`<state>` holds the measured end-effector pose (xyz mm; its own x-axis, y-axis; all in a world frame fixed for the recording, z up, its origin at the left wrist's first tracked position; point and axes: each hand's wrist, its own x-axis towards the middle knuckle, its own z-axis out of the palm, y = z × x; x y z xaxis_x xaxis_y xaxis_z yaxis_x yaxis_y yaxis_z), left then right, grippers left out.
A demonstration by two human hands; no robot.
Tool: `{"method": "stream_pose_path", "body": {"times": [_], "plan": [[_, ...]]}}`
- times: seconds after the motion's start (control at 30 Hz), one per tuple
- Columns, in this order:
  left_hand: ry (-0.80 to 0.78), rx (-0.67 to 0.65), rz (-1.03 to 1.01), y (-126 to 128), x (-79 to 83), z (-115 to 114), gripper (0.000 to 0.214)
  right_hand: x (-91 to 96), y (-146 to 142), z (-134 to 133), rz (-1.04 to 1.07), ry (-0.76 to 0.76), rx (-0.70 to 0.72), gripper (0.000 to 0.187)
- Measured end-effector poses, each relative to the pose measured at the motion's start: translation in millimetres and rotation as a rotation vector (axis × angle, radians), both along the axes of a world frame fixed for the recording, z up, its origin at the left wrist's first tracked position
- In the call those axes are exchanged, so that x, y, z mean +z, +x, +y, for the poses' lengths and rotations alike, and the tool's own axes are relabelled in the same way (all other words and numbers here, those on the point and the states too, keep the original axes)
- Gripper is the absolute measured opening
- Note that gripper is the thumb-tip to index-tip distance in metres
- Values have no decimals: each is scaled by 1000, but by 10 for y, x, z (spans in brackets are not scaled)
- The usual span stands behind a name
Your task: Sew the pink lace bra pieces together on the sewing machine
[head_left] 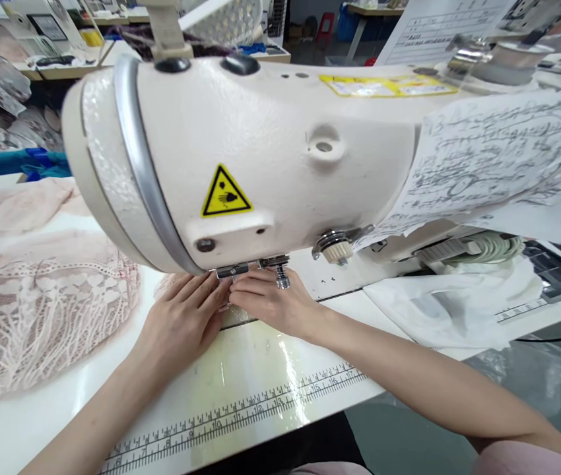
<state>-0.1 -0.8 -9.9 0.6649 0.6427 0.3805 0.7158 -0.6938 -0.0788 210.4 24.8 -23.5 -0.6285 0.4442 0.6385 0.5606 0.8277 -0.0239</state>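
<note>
A white sewing machine (280,145) fills the middle of the view. Under its head, my left hand (184,320) lies with fingers stretched out over a small piece of pale pink lace fabric (164,284), pressing it to the bed. My right hand (273,300) is on the other side of the needle area, its bent fingers gathered at the lace's edge. Both sets of fingertips nearly meet beside the presser foot, which is mostly hidden by them and the machine head. A larger piece of pink and white lace (47,316) is spread on the table to the left.
A ruler strip (241,419) runs along the table's front edge. White cloth (453,307) and a coil of pale green cord (495,247) lie to the right. Handwritten paper (498,152) hangs on the machine arm. Other workstations (47,33) stand behind.
</note>
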Motion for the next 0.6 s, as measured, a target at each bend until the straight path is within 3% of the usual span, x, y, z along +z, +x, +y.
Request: {"method": "stream_pose_path", "body": {"times": [0.13, 0.37, 0.6], "plan": [[-50, 15, -32, -7, -14, -9, 41, 24, 19, 0, -30, -4, -66, 31], [-41, 24, -5, -3, -27, -21, 41, 44, 68, 68, -18, -3, -27, 29], [-93, 75, -8, 25, -25, -20, 43, -38, 110, 100, -13, -142, -42, 19]]}}
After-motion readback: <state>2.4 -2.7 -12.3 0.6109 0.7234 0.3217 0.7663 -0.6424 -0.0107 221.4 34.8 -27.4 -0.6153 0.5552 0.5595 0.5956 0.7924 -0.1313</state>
